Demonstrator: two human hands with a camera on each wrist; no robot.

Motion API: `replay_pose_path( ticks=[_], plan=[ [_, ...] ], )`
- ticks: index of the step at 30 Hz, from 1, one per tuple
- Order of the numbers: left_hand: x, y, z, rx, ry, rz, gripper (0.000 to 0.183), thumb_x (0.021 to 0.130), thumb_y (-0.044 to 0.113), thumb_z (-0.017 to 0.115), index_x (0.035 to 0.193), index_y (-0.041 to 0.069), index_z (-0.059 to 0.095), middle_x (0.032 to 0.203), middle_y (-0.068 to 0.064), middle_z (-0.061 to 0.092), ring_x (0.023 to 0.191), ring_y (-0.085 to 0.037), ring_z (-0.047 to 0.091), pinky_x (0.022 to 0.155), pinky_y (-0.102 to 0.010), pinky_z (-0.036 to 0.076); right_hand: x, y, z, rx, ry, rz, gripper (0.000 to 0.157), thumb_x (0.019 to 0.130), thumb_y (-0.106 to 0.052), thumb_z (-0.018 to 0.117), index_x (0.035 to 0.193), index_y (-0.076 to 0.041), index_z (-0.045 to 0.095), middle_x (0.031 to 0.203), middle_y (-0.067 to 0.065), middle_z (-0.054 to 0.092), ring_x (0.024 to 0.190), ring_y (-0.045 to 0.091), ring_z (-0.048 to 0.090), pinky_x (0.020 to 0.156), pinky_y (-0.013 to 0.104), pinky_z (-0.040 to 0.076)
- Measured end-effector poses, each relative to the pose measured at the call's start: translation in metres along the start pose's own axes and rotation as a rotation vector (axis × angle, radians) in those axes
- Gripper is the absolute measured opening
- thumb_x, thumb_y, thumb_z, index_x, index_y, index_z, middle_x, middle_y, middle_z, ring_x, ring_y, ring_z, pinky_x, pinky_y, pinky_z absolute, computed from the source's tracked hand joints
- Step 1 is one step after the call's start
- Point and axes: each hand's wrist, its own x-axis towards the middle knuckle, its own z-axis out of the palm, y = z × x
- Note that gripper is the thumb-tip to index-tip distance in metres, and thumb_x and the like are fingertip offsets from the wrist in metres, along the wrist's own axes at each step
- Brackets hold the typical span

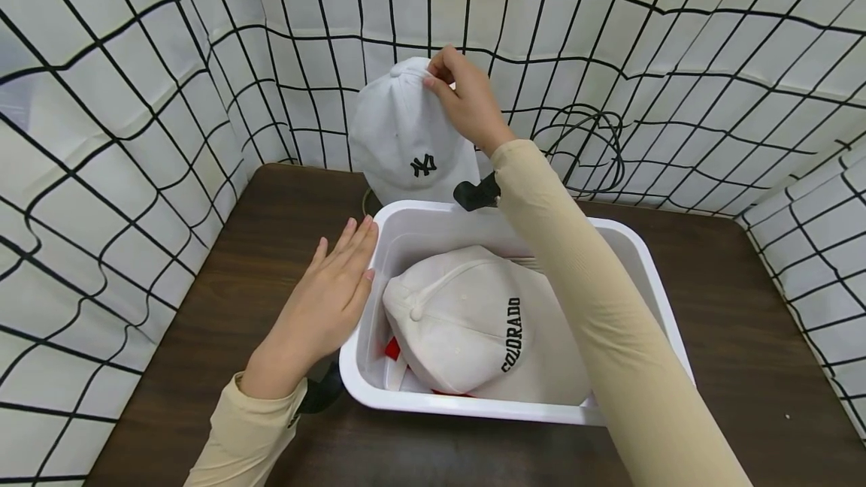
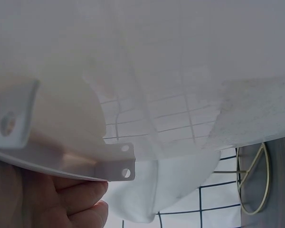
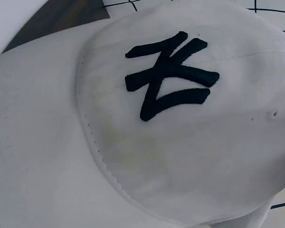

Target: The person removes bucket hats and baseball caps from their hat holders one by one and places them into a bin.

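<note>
A white baseball cap [image 1: 386, 126] with a black NY logo is upright behind a white plastic bin [image 1: 649, 269], its brim low near the bin's back rim. My right hand [image 1: 470, 100] pinches the cap's crown near the top. In the right wrist view the cap's logo [image 3: 168, 73] is close up, with a finger just at the right edge. My left hand [image 1: 325, 295] lies with straight fingers along the bin's left rim. Inside the bin is a cream cap [image 1: 460, 322] lettered COLORADO, with something red [image 1: 392, 349] partly hidden underneath.
Black wire grid [image 1: 304, 58] backed with white sheeting surrounds the dark wooden table [image 1: 744, 337] at the back and sides. A coiled black wire [image 1: 595, 145] hangs at the back right. Behind the bin, a gold wire ring [image 2: 267, 185] shows beneath the white cap.
</note>
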Motion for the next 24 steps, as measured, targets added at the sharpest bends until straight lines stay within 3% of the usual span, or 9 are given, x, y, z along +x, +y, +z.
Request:
replay_pose_path(
  ticks=[15,24],
  plan=[
    [0.0,0.0,0.0,0.006,-0.001,0.0,0.053,0.099,0.016,0.04,0.147,-0.001,0.026,0.154,-0.013,0.02,0.142,-0.029,0.013,0.11,-0.058,0.011,0.003,-0.016,-0.001,0.092,0.036,-0.031,0.004,0.095,-0.009,0.056,0.093,-0.007,0.053,0.095,0.005,0.057,0.088,0.009,0.053,0.082,0.016,0.04],
    [0.0,-0.001,0.002,0.005,0.012,0.007,0.052,0.099,0.016,0.041,0.146,-0.002,0.027,0.154,-0.013,0.02,0.142,-0.029,0.014,0.11,-0.058,0.011,0.005,-0.024,-0.002,0.026,0.097,0.019,0.005,0.096,-0.011,0.055,0.092,-0.009,0.052,0.092,0.003,0.056,0.081,0.008,0.047,0.073,0.017,0.038]
  ],
)
